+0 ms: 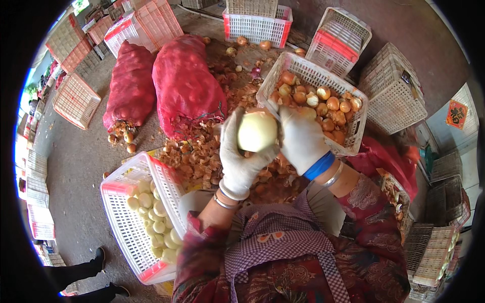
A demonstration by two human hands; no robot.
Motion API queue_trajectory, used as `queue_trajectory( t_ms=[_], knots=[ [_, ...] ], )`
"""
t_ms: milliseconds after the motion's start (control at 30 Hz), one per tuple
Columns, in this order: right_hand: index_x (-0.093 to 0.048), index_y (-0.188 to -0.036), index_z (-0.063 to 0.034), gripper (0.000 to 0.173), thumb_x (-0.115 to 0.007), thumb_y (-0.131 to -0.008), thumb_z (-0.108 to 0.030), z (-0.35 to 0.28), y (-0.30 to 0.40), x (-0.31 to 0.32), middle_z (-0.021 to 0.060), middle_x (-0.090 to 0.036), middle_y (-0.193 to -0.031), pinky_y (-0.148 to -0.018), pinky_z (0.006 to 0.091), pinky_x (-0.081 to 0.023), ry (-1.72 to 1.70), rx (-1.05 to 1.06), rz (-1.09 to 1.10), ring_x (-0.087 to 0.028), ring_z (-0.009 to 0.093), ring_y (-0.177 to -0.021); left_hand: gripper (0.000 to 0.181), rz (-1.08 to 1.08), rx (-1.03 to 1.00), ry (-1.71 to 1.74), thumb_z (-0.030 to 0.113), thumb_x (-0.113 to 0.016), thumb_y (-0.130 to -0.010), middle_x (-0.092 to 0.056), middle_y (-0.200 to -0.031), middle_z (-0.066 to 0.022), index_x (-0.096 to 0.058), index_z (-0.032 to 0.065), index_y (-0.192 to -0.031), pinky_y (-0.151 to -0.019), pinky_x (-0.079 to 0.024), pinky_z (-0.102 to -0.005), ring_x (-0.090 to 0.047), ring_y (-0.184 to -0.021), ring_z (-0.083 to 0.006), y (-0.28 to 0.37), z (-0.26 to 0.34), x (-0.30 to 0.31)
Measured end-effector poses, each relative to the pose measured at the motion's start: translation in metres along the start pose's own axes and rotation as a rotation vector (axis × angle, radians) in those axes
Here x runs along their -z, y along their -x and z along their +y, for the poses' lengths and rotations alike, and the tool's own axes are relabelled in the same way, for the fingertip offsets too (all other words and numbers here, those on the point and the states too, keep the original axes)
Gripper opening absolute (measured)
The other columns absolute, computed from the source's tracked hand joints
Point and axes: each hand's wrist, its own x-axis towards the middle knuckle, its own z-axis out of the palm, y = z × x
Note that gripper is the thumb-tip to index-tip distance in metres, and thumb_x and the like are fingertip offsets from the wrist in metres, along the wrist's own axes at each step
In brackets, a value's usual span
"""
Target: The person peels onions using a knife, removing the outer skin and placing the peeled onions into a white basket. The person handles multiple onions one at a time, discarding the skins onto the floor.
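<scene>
A large onion (257,131), mostly bare and pale, sits in my gloved left hand (235,151), thumb and fingers wrapped around it. At the onion's right side is my right hand (303,140), also in a white glove, with its fingers curled. That hand is blurred, and whether it grips a tool or a strip of skin is hidden. Brown onion skins (201,161) lie heaped below both hands. Beyond my right hand, a white plastic crate (310,64) contains unpeeled and partly peeled onions (333,103). Peeled onions (155,219) fill part of a red-and-white crate (117,216) to my left.
Two red mesh sacks of onions, one (187,87) larger than the other (130,83), lie ahead on the floor. Stacked plastic crates (392,89) stand at the right, with more crates (250,28) at the back. Another person's legs (81,270) show at lower left.
</scene>
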Motion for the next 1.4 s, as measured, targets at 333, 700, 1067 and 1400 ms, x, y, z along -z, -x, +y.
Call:
queue_trajectory(
  t_ms=[333, 700, 1067, 1400],
  knots=[
    [-0.066, -0.111, 0.004, 0.034, -0.065, -0.102, -0.029, 0.008, -0.009, 0.023, 0.0182, -0.072, -0.082, -0.062, 0.0386, -0.056, -0.445, -0.083, -0.095, -0.071, 0.031, -0.07, 0.092, -0.018, 0.221, 0.481, 0.006, -0.084, -0.076, -0.063, -0.132, -0.016, -0.038, -0.0015, -0.155, -0.089, -0.062, -0.036, -0.069, -0.11, -0.0255, -0.01, 0.025, 0.002],
    [-0.056, -0.102, -0.006, 0.015, -0.063, -0.094, -0.016, -0.005, 0.01, 0.002, 0.0107, -0.062, -0.075, -0.045, 0.0408, -0.051, 0.198, 0.255, -0.067, -0.068, 0.027, -0.056, 0.072, -0.001, 0.323, 0.886, 0.025, -0.079, -0.087, -0.06, -0.136, -0.0144, -0.047, 0.0032, -0.147, -0.11, -0.051, -0.0482, -0.062, -0.126, -0.0305, -0.017, 0.005, 0.011],
    [-0.058, -0.099, -0.0073, 0.011, -0.062, -0.091, -0.013, -0.011, 0.011, -0.01, 0.0077, -0.062, -0.072, -0.044, 0.0384, -0.052, 0.409, 0.224, -0.071, -0.068, 0.022, -0.054, 0.071, -0.016, 0.356, 0.936, 0.032, -0.075, -0.091, -0.057, -0.141, -0.0143, -0.045, 0.0054, -0.149, -0.113, -0.047, -0.0515, -0.057, -0.131, -0.0323, -0.014, 0.009, 0.009],
    [-0.063, -0.103, 0.0026, 0.024, -0.061, -0.099, -0.021, -0.006, -0.002, -0.011, 0.0211, -0.067, -0.072, -0.058, 0.0442, -0.055, -0.237, -0.06, -0.221, -0.07, 0.038, -0.067, 0.08, 0.031, 0.189, 0.726, 0.021, -0.084, -0.082, -0.061, -0.132, -0.0168, -0.044, -0.0009, -0.147, -0.104, -0.055, -0.0426, -0.065, -0.118, -0.0293, -0.016, 0.014, 0.003]
  ],
)
